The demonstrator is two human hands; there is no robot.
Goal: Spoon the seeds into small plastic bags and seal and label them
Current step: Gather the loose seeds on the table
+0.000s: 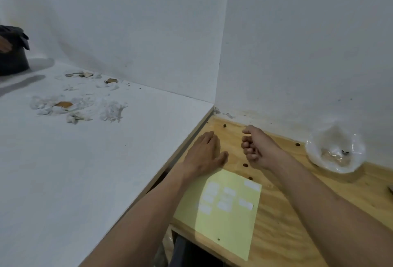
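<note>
My left hand (205, 154) lies flat, open, on the wooden table (280, 224) | my right hand (255, 148) is fisted, contents hidden | small dark brown seeds (245, 165) scattered between, toward 6 o'clock | light, rolling, hard; pinch singly | clear crinkly plastic bag (335, 149) at 3 o'clock: limp, slippery; hold its rim.

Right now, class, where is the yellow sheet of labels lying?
In the head view, the yellow label sheet lies flat on the wooden table, between the person's forearms, just below the left hand and the closed right hand.

Bare wooden bench (282, 213) lay open between the yellow sheet (225, 224) and the clear bowl (336, 151); walls (297, 53) closed the back, scattered seeds (245, 165) dotted the way.
</note>
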